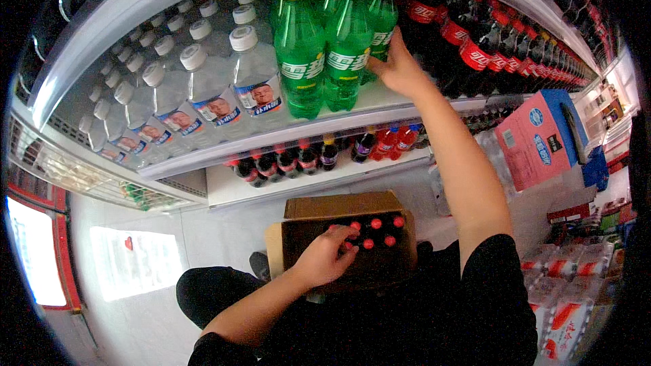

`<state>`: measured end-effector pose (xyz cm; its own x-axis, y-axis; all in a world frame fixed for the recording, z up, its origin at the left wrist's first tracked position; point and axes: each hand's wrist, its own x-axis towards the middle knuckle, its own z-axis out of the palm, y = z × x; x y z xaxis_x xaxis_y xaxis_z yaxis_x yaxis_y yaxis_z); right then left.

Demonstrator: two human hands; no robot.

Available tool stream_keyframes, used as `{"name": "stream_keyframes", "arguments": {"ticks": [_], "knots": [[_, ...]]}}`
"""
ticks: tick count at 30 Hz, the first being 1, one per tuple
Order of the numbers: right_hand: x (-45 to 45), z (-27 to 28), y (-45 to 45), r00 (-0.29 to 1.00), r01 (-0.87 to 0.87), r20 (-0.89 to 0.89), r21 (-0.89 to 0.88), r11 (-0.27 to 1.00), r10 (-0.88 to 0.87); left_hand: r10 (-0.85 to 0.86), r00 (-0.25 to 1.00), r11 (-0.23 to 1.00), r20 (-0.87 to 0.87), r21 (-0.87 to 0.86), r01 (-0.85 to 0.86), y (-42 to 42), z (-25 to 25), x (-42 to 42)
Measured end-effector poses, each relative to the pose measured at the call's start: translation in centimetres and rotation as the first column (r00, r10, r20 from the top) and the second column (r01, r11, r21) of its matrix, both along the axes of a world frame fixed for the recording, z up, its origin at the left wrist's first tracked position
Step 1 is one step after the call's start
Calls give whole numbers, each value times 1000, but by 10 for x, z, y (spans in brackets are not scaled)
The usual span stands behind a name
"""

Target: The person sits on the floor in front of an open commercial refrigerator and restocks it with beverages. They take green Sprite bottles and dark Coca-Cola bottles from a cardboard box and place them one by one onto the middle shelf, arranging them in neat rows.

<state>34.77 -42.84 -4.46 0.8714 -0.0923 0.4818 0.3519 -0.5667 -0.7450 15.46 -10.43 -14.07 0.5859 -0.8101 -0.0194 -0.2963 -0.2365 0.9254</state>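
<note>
On the upper shelf, my right hand [402, 68] grips a green Sprite bottle [384, 12] at label height, thumb in front and fingers along its right side. Two more green bottles with yellow caps, a front one [347, 46] and its left neighbour [300, 51], stand upright at the shelf edge. Below, my left hand [325, 254] reaches into an opened cardboard box [346, 204] on the floor between my legs. Its fingertips are at the red caps [376, 223] of dark bottles inside. Whether they hold a bottle is hidden.
Clear water bottles [203, 86] with white caps fill the shelf's left side. Rows of Coca-Cola bottles [475, 56] stand at the right. The lower shelf [254, 193] holds dark and red drinks. A pink and blue carton [536, 137] and shrink-wrapped packs [569, 284] are at my right.
</note>
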Motion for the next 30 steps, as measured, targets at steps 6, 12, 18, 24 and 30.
{"name": "stream_keyframes", "arguments": {"ticks": [6,12,18,24,30], "knots": [[-2,-1,10,1000,-6,20,18,1000,5,-22,999,1000,45,-21,23,2,4,2],[-31,31,23,988,129,-57,-164,978,-140,-27,999,1000,22,9,27,2,5,4],[-148,17,31,972,92,-184,-275,957,-147,-33,998,998,61,55,30,3,8,-1],[-263,-101,32,499,-328,-867,-182,927,7,-52,998,986,-33,158,57,0,4,-4],[-285,-159,57,342,-542,-931,-310,781,-132,-60,997,968,-50,240,71,-11,-15,1]]}}
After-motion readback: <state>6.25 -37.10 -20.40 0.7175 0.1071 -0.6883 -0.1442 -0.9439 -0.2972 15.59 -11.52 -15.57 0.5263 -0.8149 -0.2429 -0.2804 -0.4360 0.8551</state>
